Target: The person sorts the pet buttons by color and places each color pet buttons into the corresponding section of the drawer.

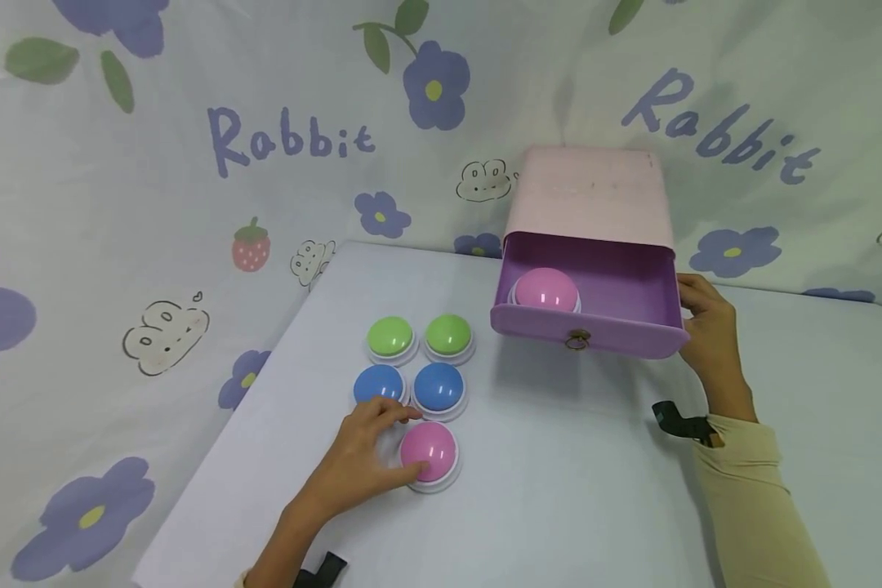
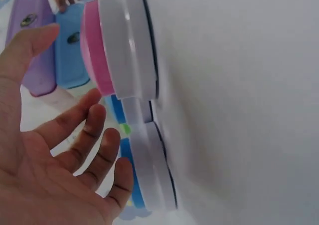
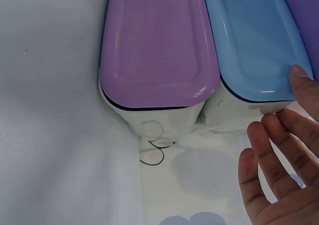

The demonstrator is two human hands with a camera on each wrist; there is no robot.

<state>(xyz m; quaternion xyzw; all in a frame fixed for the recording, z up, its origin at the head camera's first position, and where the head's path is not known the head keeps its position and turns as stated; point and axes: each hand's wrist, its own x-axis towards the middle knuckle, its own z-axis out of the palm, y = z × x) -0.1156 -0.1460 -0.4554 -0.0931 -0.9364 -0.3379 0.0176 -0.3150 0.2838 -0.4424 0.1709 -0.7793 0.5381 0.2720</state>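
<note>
The left hand is around a pink dome-topped button with a white base, thumb and fingers spread apart. In the left wrist view its fingers lie beside the pink dome without closing on it; whether a fingertip touches cannot be told. The right hand is at the right side of a pink drawer box. In the right wrist view its thumb touches the edge of a blue drawer front, its fingers loosely extended by the box's side. The pulled-out purple drawer holds another pink button.
Two blue buttons and two green buttons stand in rows behind the pink one on the white table. A lower purple drawer front shows beside the blue one. A patterned cloth hangs behind.
</note>
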